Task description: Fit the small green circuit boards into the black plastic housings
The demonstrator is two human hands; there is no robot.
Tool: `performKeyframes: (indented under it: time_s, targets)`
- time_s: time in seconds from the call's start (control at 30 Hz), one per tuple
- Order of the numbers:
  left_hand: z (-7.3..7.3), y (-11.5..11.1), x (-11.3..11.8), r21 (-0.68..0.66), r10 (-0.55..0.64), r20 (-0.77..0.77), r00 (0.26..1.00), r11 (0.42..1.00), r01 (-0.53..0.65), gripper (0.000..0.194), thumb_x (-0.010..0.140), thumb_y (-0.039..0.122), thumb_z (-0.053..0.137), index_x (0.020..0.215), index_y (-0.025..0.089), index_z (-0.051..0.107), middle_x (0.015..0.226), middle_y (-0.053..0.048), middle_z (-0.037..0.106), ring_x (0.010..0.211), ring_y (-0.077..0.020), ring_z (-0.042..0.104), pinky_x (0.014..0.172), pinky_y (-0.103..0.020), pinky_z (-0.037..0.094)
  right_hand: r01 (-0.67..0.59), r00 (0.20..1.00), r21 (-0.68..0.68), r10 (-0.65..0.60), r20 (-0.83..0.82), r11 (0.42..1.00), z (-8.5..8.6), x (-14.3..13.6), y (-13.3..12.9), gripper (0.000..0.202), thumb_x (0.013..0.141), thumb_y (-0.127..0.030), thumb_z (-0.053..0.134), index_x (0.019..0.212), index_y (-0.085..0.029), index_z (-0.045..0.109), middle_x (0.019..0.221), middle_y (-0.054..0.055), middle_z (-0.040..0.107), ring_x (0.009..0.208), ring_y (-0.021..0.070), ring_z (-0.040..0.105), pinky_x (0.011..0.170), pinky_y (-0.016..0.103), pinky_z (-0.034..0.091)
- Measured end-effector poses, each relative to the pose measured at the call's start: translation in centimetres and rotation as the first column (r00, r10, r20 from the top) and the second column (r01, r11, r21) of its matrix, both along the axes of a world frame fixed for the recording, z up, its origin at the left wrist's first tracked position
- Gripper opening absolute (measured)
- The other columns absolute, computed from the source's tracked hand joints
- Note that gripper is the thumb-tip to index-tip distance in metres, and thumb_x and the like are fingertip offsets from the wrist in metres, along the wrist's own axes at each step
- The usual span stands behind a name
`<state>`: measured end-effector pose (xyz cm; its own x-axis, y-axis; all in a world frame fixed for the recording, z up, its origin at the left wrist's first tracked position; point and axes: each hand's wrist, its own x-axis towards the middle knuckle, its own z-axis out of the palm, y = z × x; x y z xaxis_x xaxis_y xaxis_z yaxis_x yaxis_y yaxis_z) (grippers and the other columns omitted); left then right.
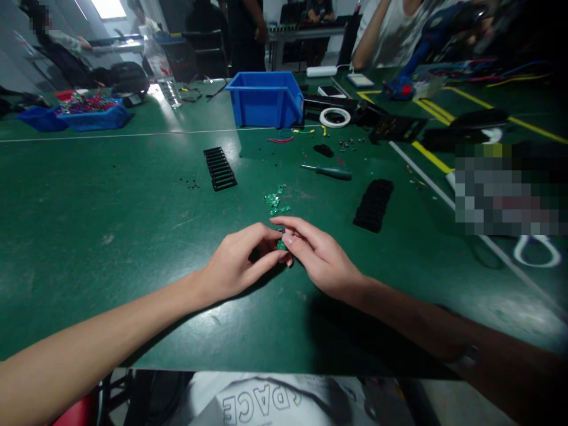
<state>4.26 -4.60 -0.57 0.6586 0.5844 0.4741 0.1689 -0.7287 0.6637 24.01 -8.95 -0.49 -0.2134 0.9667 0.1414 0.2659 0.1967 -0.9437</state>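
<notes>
My left hand (244,257) and my right hand (319,254) meet over the green table, fingertips together. Between them they pinch a small green circuit board (281,244), with a dark bit at its upper edge; most of it is hidden by the fingers. Just beyond the fingertips lies a loose cluster of small green circuit boards (276,201). Farther left is a black slotted plastic frame (220,168), with several tiny dark parts (190,183) beside it. A stack of black plastic pieces (373,205) lies to the right of my right hand.
A green-handled screwdriver (332,172) lies beyond the boards. Behind it stand a blue bin (266,100) and a roll of white tape (335,117). At the back left are a plastic bottle (163,74) and a blue tray (95,115) of wired parts. A blue power tool (403,86) sits back right; people are beyond.
</notes>
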Motion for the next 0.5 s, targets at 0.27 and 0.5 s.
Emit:
performKeyframes:
  time_s: [0.27, 0.5]
  targets:
    - [0.04, 0.06, -0.07, 0.038, -0.014, 0.007, 1.000, 0.999, 0.014, 0.027, 0.093, 0.021, 0.067, 0.118, 0.015, 0.060, 0.094, -0.004, 0.066, 0.080, -0.0112, 0.064, 0.073, -0.022, 0.051, 0.011, 1.000, -0.061, -0.012, -0.028, 0.998, 0.31, 0.14, 0.14, 0.036, 0.105, -0.032, 0.043, 0.133, -0.016, 0.059, 0.089, 0.003, 0.067, 0.074, 0.0146, 0.062, 0.070, 0.028, 0.052]
    - [0.22, 0.02, -0.01, 0.021, -0.009, -0.006, 1.000, 1.000, 0.009, 0.026, 0.093, 0.023, 0.067, 0.118, 0.015, 0.061, 0.092, -0.003, 0.066, 0.077, -0.0106, 0.063, 0.071, -0.022, 0.050, 0.004, 1.000, -0.035, -0.004, -0.004, 0.999, 0.43, 0.26, 0.17, 0.034, 0.104, -0.032, 0.043, 0.126, -0.017, 0.064, 0.104, 0.006, 0.072, 0.083, 0.0169, 0.066, 0.072, 0.028, 0.055]
